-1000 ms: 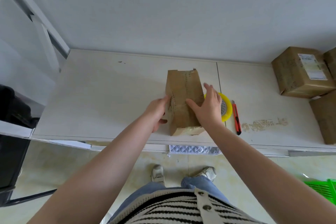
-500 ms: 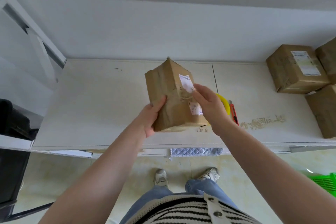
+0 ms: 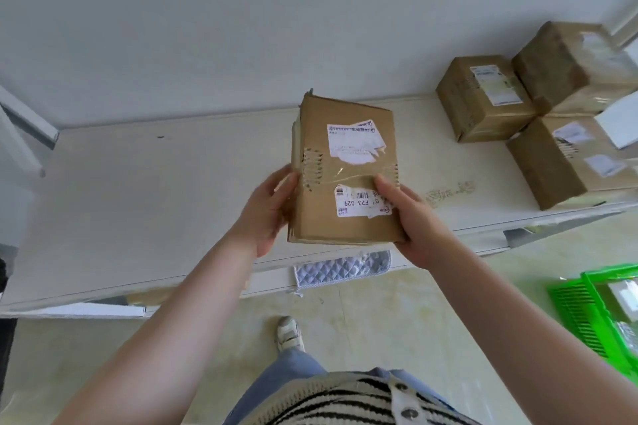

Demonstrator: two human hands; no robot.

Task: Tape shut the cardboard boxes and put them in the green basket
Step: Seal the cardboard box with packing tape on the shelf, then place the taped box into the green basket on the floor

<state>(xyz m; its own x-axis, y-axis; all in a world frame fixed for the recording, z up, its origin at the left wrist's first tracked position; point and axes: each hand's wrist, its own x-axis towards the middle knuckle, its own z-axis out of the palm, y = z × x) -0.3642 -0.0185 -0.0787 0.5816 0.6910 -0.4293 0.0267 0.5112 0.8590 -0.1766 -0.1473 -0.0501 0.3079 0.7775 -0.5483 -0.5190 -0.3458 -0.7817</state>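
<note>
Cardboard box [image 3: 345, 172] above table, clamped between left hand [image 3: 267, 214] and right hand [image 3: 416, 221] fingers.

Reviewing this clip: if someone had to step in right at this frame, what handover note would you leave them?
Left hand: grips the left side of the held cardboard box.
Right hand: grips its right lower edge, thumb on the label.
The box is held up in the air above the white table, clear tape across its middle seam, so it looks sealed.
Three more boxes sit at the table's far right; whether all are taped is unclear.
Green basket is on the floor to the right, something already inside.
Left: put the held box in the basket, then check, tape and move the rest.
</note>
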